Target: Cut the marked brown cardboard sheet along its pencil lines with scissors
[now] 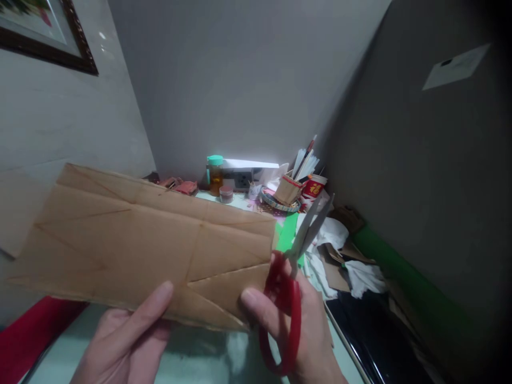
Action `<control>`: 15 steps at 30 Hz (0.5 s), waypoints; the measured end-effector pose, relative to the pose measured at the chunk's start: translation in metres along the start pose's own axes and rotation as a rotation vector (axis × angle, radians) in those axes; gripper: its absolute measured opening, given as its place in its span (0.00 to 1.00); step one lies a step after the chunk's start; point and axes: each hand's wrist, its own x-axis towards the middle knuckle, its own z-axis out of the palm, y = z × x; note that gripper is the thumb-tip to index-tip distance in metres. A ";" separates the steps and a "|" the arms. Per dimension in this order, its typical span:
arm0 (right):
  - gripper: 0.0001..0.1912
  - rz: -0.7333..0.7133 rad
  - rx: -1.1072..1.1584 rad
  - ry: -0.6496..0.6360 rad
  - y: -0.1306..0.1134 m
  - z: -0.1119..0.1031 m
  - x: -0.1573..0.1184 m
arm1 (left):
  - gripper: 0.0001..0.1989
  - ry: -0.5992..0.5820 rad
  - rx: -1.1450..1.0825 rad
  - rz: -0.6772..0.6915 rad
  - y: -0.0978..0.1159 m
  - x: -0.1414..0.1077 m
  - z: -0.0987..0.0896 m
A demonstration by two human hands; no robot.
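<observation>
Above desk | L hand (128,330) grips cardboard (148,240) | R hand (300,330) grips cardboard w/ red scissors (290,293)

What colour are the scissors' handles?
Red, on the scissors in the right hand; head view.

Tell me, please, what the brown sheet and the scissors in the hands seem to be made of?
The brown sheet looks like matte cardboard: stiff, flat, with scored crease lines and a raw edge. The scissors seem to have glossy red plastic handles and grey metal blades, though blur leaves the blade finish unclear.
</observation>
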 end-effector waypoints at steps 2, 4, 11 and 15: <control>0.26 -0.027 0.049 -0.005 0.013 0.000 0.004 | 0.25 0.006 0.053 -0.004 0.001 0.000 0.002; 0.25 -0.029 0.065 -0.007 0.023 0.002 0.008 | 0.20 0.033 0.115 -0.011 0.003 -0.001 0.005; 0.24 0.037 0.096 -0.093 0.028 0.008 0.014 | 0.26 0.115 0.077 -0.103 0.008 0.002 0.006; 0.24 0.070 0.142 -0.103 0.032 0.006 0.016 | 0.29 0.123 0.009 -0.072 0.005 0.005 0.006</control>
